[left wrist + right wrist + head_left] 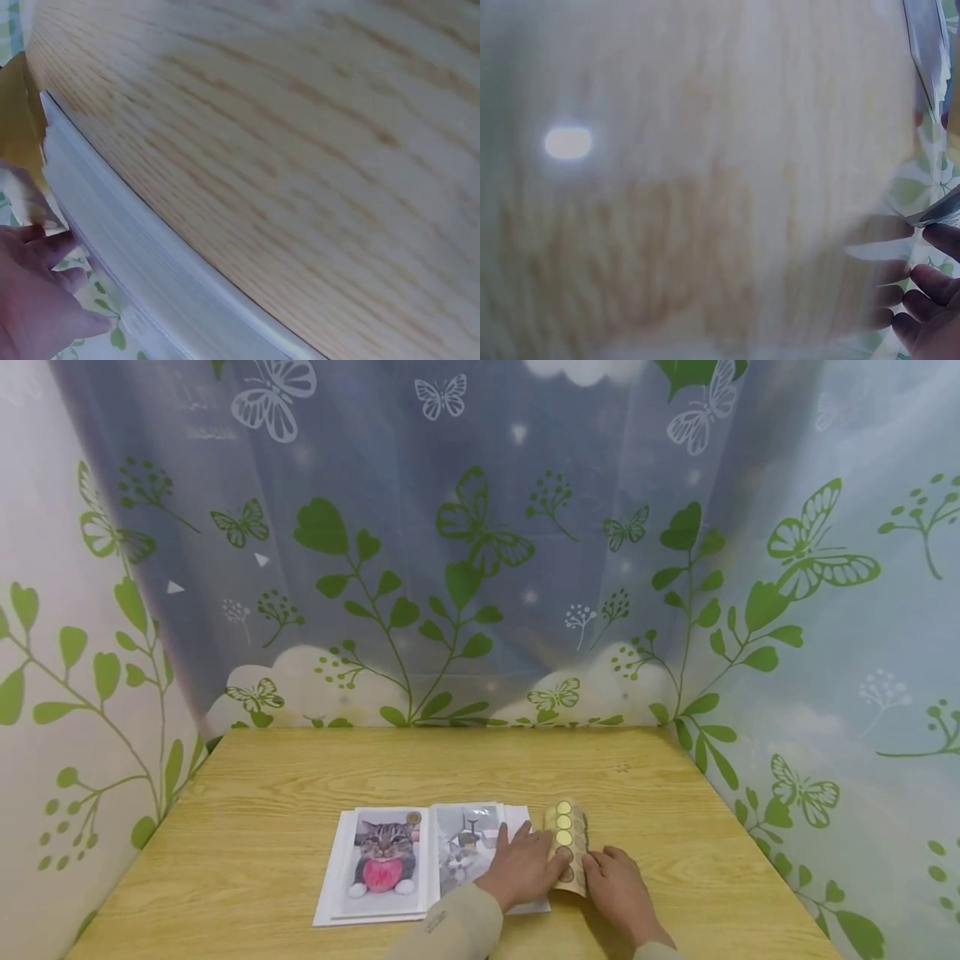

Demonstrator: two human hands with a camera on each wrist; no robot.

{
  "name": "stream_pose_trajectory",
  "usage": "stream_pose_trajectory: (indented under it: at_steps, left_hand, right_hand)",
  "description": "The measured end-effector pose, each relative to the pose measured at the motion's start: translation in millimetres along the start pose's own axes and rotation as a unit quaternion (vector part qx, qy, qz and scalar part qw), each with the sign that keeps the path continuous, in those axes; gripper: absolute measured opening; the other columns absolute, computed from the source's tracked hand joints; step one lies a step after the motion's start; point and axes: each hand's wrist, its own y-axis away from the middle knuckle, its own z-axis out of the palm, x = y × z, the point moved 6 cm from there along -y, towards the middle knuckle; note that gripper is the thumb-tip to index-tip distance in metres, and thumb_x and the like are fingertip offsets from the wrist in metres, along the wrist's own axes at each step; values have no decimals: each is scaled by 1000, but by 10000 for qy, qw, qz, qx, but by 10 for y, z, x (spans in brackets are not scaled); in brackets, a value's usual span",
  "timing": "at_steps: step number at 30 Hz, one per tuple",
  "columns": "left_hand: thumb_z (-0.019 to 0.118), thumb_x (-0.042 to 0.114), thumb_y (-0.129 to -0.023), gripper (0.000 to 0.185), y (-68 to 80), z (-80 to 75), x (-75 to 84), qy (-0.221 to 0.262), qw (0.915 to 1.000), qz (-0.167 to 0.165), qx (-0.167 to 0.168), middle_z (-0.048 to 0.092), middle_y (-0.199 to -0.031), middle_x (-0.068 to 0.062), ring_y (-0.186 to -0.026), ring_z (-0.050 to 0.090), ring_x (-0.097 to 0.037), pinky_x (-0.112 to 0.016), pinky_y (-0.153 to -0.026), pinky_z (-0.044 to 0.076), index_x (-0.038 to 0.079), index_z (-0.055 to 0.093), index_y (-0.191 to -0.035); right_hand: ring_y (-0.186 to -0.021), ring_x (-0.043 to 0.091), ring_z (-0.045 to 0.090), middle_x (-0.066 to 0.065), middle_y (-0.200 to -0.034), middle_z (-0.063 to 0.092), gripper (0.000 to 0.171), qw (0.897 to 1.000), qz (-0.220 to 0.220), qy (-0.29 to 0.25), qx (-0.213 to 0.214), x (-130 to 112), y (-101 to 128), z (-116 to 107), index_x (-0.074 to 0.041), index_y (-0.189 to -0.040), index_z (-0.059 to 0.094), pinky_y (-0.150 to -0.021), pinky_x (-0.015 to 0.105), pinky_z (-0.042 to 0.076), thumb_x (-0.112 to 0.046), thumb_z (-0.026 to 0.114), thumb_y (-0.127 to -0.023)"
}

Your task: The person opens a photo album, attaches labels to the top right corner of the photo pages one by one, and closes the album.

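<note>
An open photo album [382, 864] lies on the wooden table [300, 777], with a cat picture on its left page. My left hand [525, 864] rests on the right page, and its thumb side holds the left edge of a sheet of round gold stickers [567, 835]. The sheet stands curved up off the table. My right hand [618, 885] is just right of it, fingers curled, pinching the sheet's lower right edge. In the left wrist view the album's page edges [150, 277] and the yellow sheet [19, 112] show beside my left hand [37, 300]. My right hand's curled fingers [930, 300] show in the right wrist view.
Curtains printed with green leaves and butterflies [465, 543] close in the table at the back and both sides. One gold sticker [413, 817] sits at the top of the cat picture. Bare wood [712, 827] stretches behind and to the right of the album.
</note>
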Motion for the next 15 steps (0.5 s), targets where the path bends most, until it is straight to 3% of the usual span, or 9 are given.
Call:
stream_pose_trajectory:
  at_steps: [7, 15]
  left_hand:
    - [48, 43, -100, 56, -39, -36, 55, 274, 9990, 290, 214, 62, -133, -11, -127, 54, -29, -47, -108, 39, 3, 55, -139]
    - [58, 29, -97, 50, -39, -109, 93, 1400, 9889, 456, 190, 68, -113, -11, -98, 65, -18, -33, -89, 53, -1, 53, -137]
  right_hand:
    - [-125, 56, 44, 38, -132, 50, 43, 10000, -26, 1, -14, 7, -10, 9, 10, -121, 64, -104, 65, 36, -24, 42, -105]
    - [-120, 54, 49, 36, -126, 54, 38, 9996, -226, -3, 170, -14, 1, -6, 8, -120, 65, -101, 63, 39, -21, 47, -104]
